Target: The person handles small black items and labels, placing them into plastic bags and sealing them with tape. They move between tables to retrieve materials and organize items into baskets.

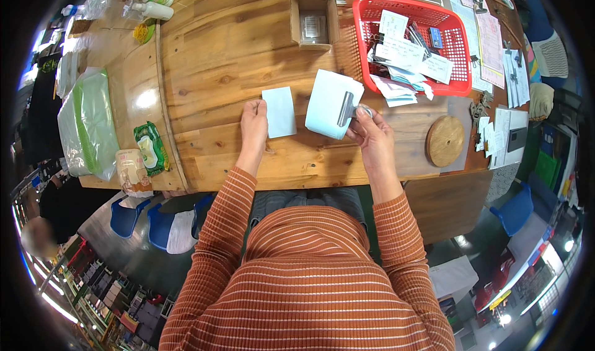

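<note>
My left hand (253, 131) pinches the left edge of a single light blue paper slip (280, 112) just over the wooden table. To its right, my right hand (376, 139) holds a thick stack of light blue slips (324, 102). A dark binder clip (345, 108) bites the stack's right side, and my right thumb and fingers close around the clip's handle. Slip and stack are apart, with bare wood showing between them. My right fingertips are partly hidden behind the clip and the stack.
Beyond my right hand sits a red plastic basket (460, 38) with clipped papers and slips. A small cardboard box (296, 22) stands left of it. A round wooden disc (445, 141) lies at right. Far left are bottles (152, 10), a green packet (152, 146) and a plastic bag (102, 128).
</note>
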`<state>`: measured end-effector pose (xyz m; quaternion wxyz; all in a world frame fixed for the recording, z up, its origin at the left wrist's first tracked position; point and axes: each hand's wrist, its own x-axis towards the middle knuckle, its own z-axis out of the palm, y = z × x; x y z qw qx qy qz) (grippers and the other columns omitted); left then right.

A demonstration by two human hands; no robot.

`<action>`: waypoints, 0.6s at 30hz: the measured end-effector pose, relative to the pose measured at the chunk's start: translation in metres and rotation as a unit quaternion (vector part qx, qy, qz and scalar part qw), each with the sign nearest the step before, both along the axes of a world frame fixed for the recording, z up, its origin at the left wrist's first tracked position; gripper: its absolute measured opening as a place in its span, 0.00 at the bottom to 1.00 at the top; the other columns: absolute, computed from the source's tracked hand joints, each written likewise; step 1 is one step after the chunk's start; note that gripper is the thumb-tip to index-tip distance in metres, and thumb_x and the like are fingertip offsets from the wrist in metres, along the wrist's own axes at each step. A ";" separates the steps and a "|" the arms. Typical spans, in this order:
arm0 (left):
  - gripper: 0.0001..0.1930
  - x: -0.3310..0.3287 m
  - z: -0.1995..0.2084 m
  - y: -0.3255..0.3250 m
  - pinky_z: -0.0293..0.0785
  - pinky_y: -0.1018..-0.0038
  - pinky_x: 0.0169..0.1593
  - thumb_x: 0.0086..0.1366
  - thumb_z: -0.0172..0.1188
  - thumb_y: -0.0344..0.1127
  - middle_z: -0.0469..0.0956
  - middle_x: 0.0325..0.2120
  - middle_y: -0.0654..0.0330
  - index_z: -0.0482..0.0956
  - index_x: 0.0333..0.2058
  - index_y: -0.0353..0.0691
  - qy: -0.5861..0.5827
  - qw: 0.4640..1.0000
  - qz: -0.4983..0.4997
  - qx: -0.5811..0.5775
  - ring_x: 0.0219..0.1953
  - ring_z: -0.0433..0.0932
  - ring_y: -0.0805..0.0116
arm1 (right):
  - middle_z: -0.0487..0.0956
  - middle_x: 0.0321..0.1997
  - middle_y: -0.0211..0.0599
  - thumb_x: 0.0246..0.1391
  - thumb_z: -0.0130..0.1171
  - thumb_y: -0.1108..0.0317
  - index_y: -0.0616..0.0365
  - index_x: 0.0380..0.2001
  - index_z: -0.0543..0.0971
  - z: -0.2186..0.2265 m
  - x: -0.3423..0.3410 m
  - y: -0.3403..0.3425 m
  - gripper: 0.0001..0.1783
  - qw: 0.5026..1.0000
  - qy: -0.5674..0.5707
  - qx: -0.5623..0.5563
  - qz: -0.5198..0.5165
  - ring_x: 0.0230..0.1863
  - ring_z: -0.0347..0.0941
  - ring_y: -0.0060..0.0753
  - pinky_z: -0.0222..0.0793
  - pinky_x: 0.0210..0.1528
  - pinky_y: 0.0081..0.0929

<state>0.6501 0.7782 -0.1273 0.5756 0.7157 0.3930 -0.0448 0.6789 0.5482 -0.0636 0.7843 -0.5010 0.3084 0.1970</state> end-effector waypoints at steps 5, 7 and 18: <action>0.23 0.004 0.044 -0.021 0.64 0.70 0.54 0.70 0.42 0.45 0.73 0.46 0.52 0.65 0.53 0.29 -0.104 0.977 -0.164 0.092 0.49 0.70 0.65 | 0.79 0.37 0.36 0.53 0.60 0.66 0.64 0.42 0.73 0.014 -0.003 0.007 0.16 0.999 0.001 0.009 0.037 0.36 0.77 0.25 0.77 0.36 0.21; 0.25 0.004 0.057 -0.038 0.63 0.71 0.54 0.71 0.40 0.48 0.73 0.47 0.52 0.66 0.52 0.29 -0.087 0.980 -0.152 -0.093 0.50 0.69 0.66 | 0.79 0.37 0.37 0.53 0.61 0.66 0.64 0.42 0.73 0.018 -0.005 0.011 0.16 0.998 -0.002 0.016 0.054 0.36 0.77 0.26 0.77 0.36 0.22; 0.21 0.001 0.071 -0.063 0.69 0.78 0.42 0.71 0.42 0.47 0.76 0.34 0.61 0.71 0.43 0.31 -0.109 0.969 -0.091 -0.202 0.37 0.72 0.76 | 0.78 0.36 0.36 0.53 0.61 0.66 0.63 0.40 0.74 0.030 -0.011 0.012 0.15 0.997 0.019 0.000 0.074 0.34 0.77 0.25 0.77 0.36 0.23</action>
